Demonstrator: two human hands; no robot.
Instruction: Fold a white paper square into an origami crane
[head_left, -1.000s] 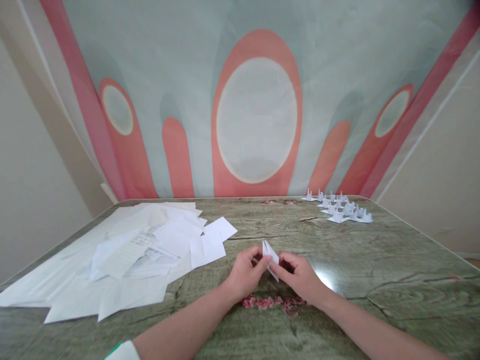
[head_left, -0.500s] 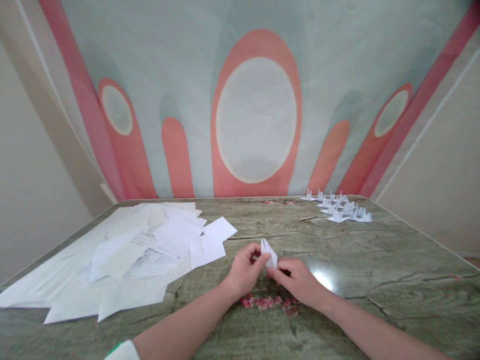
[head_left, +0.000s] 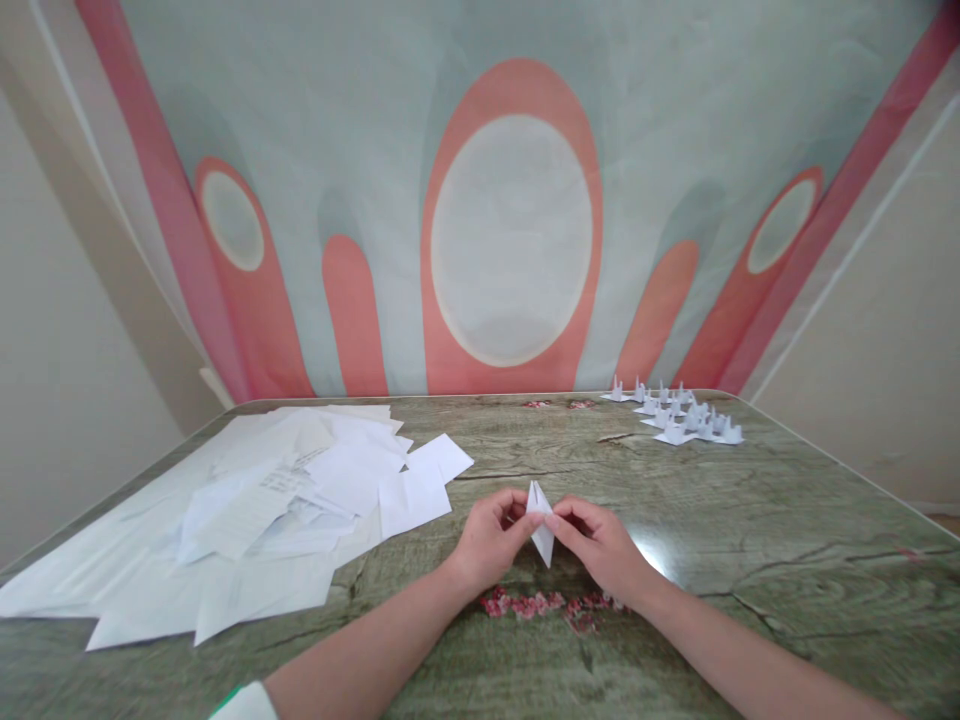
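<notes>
Folded paper: and here it is, a slim white diamond held between two hands, roughly midway between the desk's left and right edges, well back from the far edge, one point up with a slit in it, the other down.
Progress: looks part-way, I'd say; the folds have made it narrow at both ends, but it has none of the spread sides seen on the finished-looking ones.
Paper figures: a whole cluster stands near the far right corner, spikes up; those look done.
Loose paper: a broad, untidy heap along the left edge, seemingly plenty not yet worked.
Square sheets: flat, at the heap's right side, looking unfolded into any shape.
Left hand: narrow grip on the paper's left side, thumb across the front, fingers curled behind; forearm slants in from the near left.
Right hand: mirrors it, a tight pinch at the right side, thumb tip just beside the other thumb; forearm slants in from the near right.
</notes>
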